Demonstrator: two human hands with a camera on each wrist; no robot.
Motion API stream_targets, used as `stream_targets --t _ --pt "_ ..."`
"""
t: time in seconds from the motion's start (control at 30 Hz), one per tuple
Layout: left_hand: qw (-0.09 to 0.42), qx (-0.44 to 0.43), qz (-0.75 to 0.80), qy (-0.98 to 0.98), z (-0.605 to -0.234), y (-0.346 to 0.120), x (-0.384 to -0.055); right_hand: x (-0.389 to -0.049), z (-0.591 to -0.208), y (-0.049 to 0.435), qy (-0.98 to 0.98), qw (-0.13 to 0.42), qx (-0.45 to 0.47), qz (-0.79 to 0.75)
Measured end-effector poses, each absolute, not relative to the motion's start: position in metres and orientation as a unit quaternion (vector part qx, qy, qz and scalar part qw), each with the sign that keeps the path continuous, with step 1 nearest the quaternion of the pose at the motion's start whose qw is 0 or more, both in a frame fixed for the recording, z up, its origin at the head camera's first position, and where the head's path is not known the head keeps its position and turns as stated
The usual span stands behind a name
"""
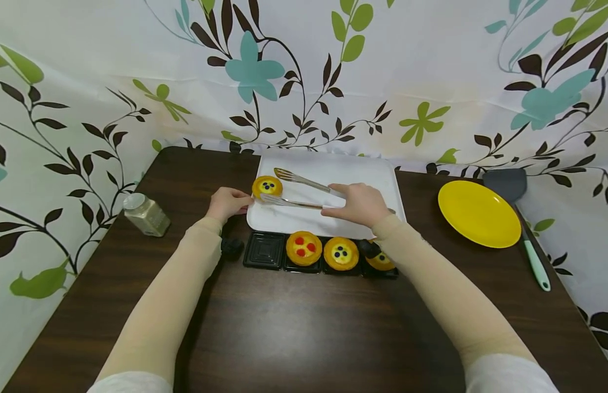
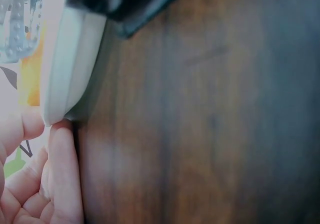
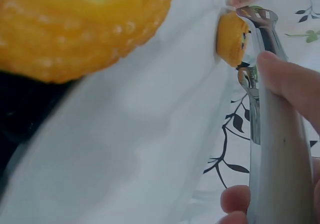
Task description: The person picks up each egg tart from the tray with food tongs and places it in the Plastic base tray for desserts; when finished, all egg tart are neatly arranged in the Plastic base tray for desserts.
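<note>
I grip white-handled silver metal tongs [image 1: 306, 180] in the right hand [image 1: 360, 203], arms spread beside a round golden tart [image 1: 267, 186] with dark-blue berries at the left edge of the white rectangular tray [image 1: 304, 221]; my left hand [image 1: 227, 203] pinches that edge.

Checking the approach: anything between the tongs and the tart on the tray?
Nothing visible. The tongs are spread, tips right at the tart. Closest other thing: the left hand, pinching the tray by its edge beside the tart, opposite the right hand.
</note>
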State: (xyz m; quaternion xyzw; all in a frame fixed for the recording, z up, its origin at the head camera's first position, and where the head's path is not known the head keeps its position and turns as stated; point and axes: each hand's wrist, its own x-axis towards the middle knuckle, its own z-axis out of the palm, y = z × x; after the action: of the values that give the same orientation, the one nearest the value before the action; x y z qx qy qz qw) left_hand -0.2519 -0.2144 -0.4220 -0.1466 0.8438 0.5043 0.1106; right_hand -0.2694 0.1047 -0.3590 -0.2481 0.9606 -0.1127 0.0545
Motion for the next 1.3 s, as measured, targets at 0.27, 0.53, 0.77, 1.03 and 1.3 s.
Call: stream_targets --t 0.27,0.53,0.77,1.03,1.3 --pt "0.106 -0.144 0.506 0.844 -0.423 -0.211 -0.253 -0.275 -0.365 0.095 0.963 0.055 -0.241 -0.106" --pt "0.110 -0.144 0.503 0.845 -0.423 -0.209 -0.256 -0.276 -0.369 0.095 0.964 0.058 -0.236 -0.103" --pt "0.112 -0.141 0.499 0.848 -0.421 -0.208 -0.253 -0.270 -0.370 0.102 0.962 0.057 -0.242 -0.114" --pt "0.122 -0.150 0.496 0.847 -0.423 -0.214 -0.255 -0.254 -0.360 0.110 0.957 0.039 -0.263 -0.120" --pt "0.138 -0.149 0.506 0.839 -0.422 -0.218 -0.258 -0.230 -0.358 0.121 0.950 0.047 -0.280 -0.127"
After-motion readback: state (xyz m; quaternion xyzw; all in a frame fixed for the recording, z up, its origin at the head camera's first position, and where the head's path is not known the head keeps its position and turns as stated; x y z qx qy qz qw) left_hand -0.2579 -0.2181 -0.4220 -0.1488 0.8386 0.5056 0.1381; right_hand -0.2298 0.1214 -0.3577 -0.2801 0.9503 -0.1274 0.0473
